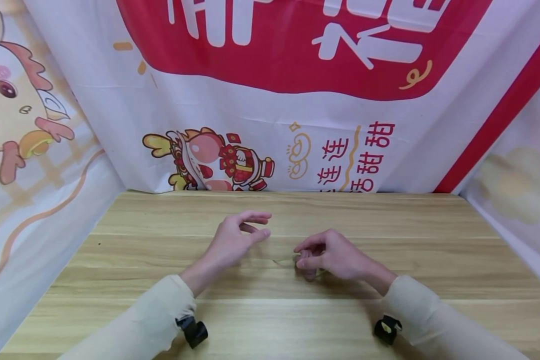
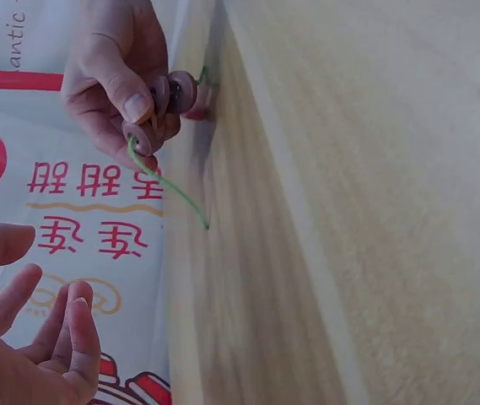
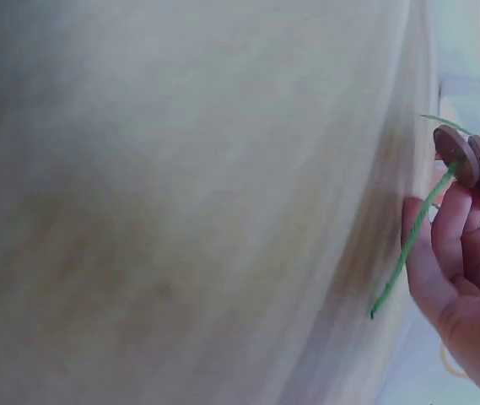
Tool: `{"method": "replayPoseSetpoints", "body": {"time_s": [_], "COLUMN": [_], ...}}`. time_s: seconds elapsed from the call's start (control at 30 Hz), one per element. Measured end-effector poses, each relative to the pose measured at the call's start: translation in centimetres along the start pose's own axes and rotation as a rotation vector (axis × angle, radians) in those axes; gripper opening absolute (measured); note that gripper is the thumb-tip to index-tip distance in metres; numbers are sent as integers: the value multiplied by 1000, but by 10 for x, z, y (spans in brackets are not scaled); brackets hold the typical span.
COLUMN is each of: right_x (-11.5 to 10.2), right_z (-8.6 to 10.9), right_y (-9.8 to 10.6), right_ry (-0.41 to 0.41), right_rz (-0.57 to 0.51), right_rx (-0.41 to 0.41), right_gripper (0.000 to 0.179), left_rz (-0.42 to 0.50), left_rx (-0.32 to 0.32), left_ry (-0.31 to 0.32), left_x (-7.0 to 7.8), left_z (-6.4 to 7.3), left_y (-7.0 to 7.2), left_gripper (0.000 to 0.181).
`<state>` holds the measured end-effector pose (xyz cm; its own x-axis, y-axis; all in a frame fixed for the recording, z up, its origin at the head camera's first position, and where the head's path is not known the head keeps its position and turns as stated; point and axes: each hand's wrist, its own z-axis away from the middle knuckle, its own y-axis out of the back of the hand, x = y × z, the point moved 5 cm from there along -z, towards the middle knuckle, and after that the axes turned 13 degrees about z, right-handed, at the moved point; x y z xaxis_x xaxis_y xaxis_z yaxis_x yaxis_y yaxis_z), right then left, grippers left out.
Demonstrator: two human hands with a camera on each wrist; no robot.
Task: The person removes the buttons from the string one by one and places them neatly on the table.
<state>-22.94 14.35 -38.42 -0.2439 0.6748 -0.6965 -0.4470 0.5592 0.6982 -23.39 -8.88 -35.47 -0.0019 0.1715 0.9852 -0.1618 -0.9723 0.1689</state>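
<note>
My right hand point(image 1: 339, 256) pinches several round brown discs point(image 1: 309, 270) between thumb and fingers, low over the wooden table. In the left wrist view the discs point(image 2: 182, 93) stand on edge side by side, partly covered by the fingers. A green string point(image 2: 170, 186) runs through the hole of one disc and hangs down. Its ends stick out on both sides of the stack, as the right wrist view shows on the string point(image 3: 412, 234). My left hand point(image 1: 236, 239) hovers to the left with thumb and fingers apart, holding nothing.
The wooden table point(image 1: 270, 325) spreads under both hands. A white and red printed cloth point(image 1: 252, 110) hangs along its back edge, and patterned cloths point(image 1: 31, 165) close off the sides. Black cameras point(image 1: 192, 331) are strapped to both wrists over beige sleeves.
</note>
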Motion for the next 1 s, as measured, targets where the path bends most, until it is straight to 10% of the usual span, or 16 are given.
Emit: {"method": "replayPoseSetpoints", "body": {"time_s": [0.57,1.0], "right_x": [-28,-48], "right_z": [3,3], "right_y": [24,51], "right_ry": [38,33], "right_rz": [-243,-211], "right_rx": [-35,92], "right_gripper": [42,41], "left_rz": [7,41], "left_rx": [-21,8], "left_ry": [-255,-396], "left_x": [29,57], "left_z": [0,-3], "left_y": [6,1], "left_gripper": [38,34]}}
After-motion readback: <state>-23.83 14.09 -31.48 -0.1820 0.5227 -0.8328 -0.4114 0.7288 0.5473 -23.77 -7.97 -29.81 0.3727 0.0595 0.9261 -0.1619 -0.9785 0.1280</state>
